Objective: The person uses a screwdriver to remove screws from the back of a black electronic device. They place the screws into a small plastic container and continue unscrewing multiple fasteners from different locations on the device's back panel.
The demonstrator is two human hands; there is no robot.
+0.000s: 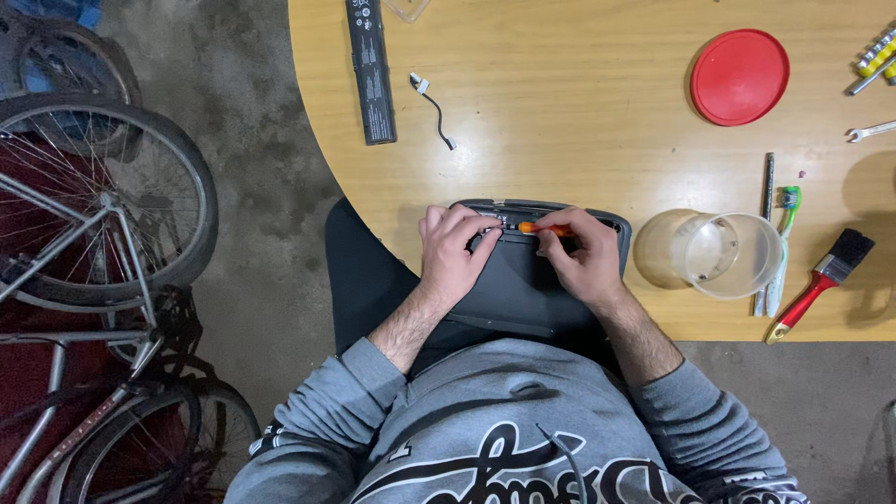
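Note:
A dark grey laptop base (523, 285) stands propped against the wooden table's near edge, leaning toward my lap. My left hand (452, 257) rests on its upper left part, fingers curled by the hinge area. My right hand (583, 257) grips a small orange-handled screwdriver (541, 228), held sideways with its tip pointing left at the top edge of the base, close to my left fingers.
On the wooden table (579, 103) lie a long black battery (371, 70), a short cable (435, 110), a red lid (739, 77), a clear plastic tub (723, 254) on its side, a toothbrush (782, 247), a red-handled paintbrush (826, 278) and wrenches (873, 131). Bicycles (93, 243) stand left.

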